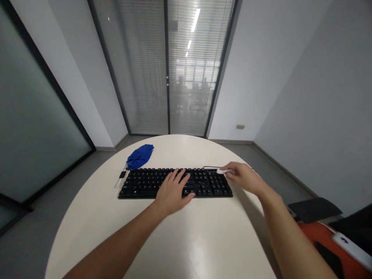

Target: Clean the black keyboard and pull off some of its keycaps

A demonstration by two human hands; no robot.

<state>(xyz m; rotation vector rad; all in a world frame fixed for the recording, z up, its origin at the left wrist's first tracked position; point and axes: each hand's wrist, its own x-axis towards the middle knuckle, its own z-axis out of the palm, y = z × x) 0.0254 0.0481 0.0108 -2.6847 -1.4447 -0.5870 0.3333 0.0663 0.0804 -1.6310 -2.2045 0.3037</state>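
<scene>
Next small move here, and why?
Probably draw the small white tool in the right hand toward the person, across the right-hand keys: its tip is already at the far right part of the black keyboard, and the left hand, fingers spread on the keys, could steady it.

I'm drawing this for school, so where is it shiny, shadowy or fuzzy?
Head view: a pale glare patch on the near part of the table; head view: a shadow beside the right forearm; head view: bright streaks in the glass door; head view: the small white thing in the right hand looks fuzzy.
</scene>
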